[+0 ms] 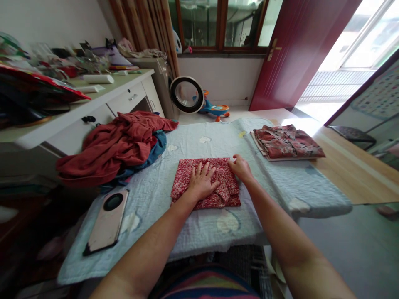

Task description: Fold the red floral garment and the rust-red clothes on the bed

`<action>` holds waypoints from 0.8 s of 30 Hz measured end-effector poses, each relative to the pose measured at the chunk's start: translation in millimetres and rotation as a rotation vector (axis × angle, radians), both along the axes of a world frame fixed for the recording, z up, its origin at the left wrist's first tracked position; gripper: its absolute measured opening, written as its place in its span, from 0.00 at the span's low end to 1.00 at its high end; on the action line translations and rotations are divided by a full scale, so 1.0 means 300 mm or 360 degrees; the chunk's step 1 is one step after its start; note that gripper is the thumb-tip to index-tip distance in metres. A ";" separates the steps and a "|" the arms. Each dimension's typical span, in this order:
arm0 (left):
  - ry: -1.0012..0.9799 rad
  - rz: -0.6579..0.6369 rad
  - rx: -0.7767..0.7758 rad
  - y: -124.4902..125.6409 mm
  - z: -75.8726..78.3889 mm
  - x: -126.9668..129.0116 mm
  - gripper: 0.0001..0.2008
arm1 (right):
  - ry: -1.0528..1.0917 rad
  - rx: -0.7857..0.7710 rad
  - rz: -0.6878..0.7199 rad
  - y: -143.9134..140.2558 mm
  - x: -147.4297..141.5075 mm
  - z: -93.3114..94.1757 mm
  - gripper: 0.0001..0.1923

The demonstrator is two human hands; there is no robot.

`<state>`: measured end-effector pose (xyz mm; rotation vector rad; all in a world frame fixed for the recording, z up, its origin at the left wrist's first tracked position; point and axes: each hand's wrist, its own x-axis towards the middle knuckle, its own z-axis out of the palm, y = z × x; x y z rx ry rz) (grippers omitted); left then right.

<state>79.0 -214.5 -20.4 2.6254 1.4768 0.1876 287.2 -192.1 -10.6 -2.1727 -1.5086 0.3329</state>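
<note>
A red garment with a fine white print [183,178], a shirt by its collar-like flap, lies folded into a rough rectangle on the pale blue quilted cloth [199,232]. My left hand [202,182] rests flat on its middle, fingers spread and pointing away from me. At the far right corner my right hand [241,168] has its fingers curled in against the fabric edge, gripping it; the fingertips are partly hidden. A folded stack of clothes with a pink and black pattern on top [288,143] sits further right.
Loose red clothing [121,145] is heaped at the left, with blue fabric [160,143] under it. A phone [107,220] lies near the front left edge. A cluttered white desk [124,89] stands beyond. Wooden boards [358,166] extend at the right.
</note>
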 end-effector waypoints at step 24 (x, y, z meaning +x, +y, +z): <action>-0.0268 0.0022 -0.0120 0.002 0.024 -0.014 0.36 | -0.0346 0.0170 0.0448 -0.106 -0.152 -0.099 0.22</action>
